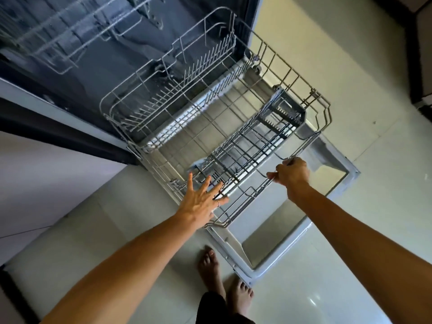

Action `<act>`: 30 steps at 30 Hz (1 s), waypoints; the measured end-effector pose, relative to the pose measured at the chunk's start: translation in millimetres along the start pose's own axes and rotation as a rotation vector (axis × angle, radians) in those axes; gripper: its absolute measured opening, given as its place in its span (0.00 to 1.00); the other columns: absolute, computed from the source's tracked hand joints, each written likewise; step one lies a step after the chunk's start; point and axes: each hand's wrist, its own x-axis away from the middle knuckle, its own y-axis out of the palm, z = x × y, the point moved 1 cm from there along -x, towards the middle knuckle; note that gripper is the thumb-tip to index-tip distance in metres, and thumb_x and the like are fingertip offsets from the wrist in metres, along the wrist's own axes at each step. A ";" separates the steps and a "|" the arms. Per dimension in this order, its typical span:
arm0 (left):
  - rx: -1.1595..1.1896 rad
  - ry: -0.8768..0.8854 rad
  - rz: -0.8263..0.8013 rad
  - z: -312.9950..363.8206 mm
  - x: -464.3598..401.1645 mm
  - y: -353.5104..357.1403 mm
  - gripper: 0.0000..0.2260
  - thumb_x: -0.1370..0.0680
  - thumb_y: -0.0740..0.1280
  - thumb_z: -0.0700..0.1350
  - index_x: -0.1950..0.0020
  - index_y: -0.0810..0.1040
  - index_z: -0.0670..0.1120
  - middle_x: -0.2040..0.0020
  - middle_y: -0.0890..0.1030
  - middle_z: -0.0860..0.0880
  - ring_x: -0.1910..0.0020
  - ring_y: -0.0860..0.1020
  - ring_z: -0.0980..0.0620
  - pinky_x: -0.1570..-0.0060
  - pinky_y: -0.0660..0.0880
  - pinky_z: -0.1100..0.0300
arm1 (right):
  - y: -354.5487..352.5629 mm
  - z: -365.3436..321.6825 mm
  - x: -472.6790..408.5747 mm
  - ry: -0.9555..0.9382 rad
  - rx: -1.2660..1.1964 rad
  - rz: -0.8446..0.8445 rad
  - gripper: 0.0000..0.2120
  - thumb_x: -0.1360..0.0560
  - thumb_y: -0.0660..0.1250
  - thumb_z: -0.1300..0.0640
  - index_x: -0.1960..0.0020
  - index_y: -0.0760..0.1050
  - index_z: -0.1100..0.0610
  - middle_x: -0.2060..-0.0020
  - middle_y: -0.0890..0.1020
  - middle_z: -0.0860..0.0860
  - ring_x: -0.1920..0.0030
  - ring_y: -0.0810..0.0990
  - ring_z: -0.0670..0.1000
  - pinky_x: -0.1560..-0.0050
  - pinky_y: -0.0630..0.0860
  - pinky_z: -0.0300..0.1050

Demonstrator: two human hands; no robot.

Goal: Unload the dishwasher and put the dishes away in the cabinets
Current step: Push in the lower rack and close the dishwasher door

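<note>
Pale tiled kitchen floor; lower rack point(210, 127) pulled out over open dishwasher door point(336, 181), no dishes visible. Right hand point(292, 173) grips near front rail; left hand point(202, 198) flat, fingers spread, at near-left rim. Rack looks light, stiff; hold front rail.

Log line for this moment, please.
rack: out, no dishes seen | right hand: grips rack front rim | left hand: open at rim | door: down

you see a grey wire lower rack point(210, 108) with a darker grey cutlery basket point(284, 113). the dishwasher door point(301, 244) is silvery with a pale frame. the floor tiles point(327, 66) are glossy cream. a silver ring point(218, 203) sits on your left hand point(201, 199).
</note>
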 end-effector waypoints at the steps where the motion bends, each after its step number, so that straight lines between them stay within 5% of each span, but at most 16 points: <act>1: 0.016 -0.022 0.009 -6.5 -0.8 0.1 0.29 0.20 0.55 0.60 0.24 0.42 0.61 0.23 0.36 0.48 0.25 0.38 0.39 0.38 0.35 0.26 | 5.7 -8.0 0.0 0.002 -0.001 -0.016 0.08 0.24 0.64 0.68 0.50 0.67 0.59 0.54 0.78 0.60 0.59 0.84 0.56 0.55 0.83 0.51; 5: 0.075 -0.155 0.018 -38.4 -2.7 -1.4 0.28 0.19 0.54 0.59 0.24 0.42 0.60 0.23 0.34 0.48 0.24 0.39 0.41 0.35 0.39 0.27 | 40.0 -48.0 2.5 0.033 -0.138 -0.156 0.11 0.23 0.61 0.69 0.60 0.63 0.59 0.66 0.74 0.54 0.61 0.80 0.56 0.43 0.77 0.57; 9: 0.101 -0.263 0.077 -82.8 -5.4 1.4 0.24 0.18 0.49 0.59 0.24 0.45 0.60 0.23 0.36 0.49 0.24 0.40 0.43 0.32 0.39 0.30 | 77.6 -82.2 7.4 -0.080 -0.079 -0.234 0.09 0.22 0.60 0.69 0.60 0.66 0.61 0.65 0.76 0.57 0.77 0.80 0.48 0.67 0.82 0.45; 11: 0.100 -0.316 0.111 -105.0 -8.1 3.8 0.24 0.19 0.46 0.62 0.24 0.46 0.61 0.23 0.37 0.50 0.24 0.40 0.43 0.32 0.38 0.30 | 96.0 -97.2 4.8 -0.136 -0.042 -0.260 0.07 0.22 0.63 0.67 0.58 0.67 0.61 0.63 0.78 0.58 0.73 0.82 0.49 0.72 0.81 0.43; 14: 0.125 -0.416 0.153 -132.5 -17.1 11.1 0.27 0.22 0.44 0.66 0.24 0.49 0.61 0.23 0.38 0.51 0.23 0.43 0.44 0.32 0.39 0.31 | 115.5 -119.6 1.5 -0.158 -0.028 -0.317 0.09 0.23 0.65 0.63 0.60 0.68 0.60 0.62 0.80 0.58 0.64 0.83 0.53 0.63 0.83 0.47; 24: 0.544 -0.642 0.385 -201.6 -42.8 9.7 0.30 0.23 0.39 0.67 0.29 0.66 0.58 0.21 0.44 0.51 0.23 0.48 0.48 0.28 0.45 0.36 | 186.1 -171.5 -12.3 -0.339 0.037 -0.537 0.11 0.21 0.62 0.53 0.56 0.73 0.59 0.53 0.83 0.59 0.62 0.83 0.54 0.60 0.81 0.47; 30: 0.507 -0.757 0.426 -214.2 -64.8 9.0 0.36 0.27 0.36 0.71 0.24 0.58 0.56 0.22 0.37 0.45 0.23 0.42 0.44 0.29 0.38 0.37 | 212.0 -197.4 -20.2 -0.319 0.077 -0.565 0.11 0.21 0.62 0.51 0.51 0.74 0.59 0.54 0.83 0.55 0.62 0.84 0.50 0.65 0.80 0.43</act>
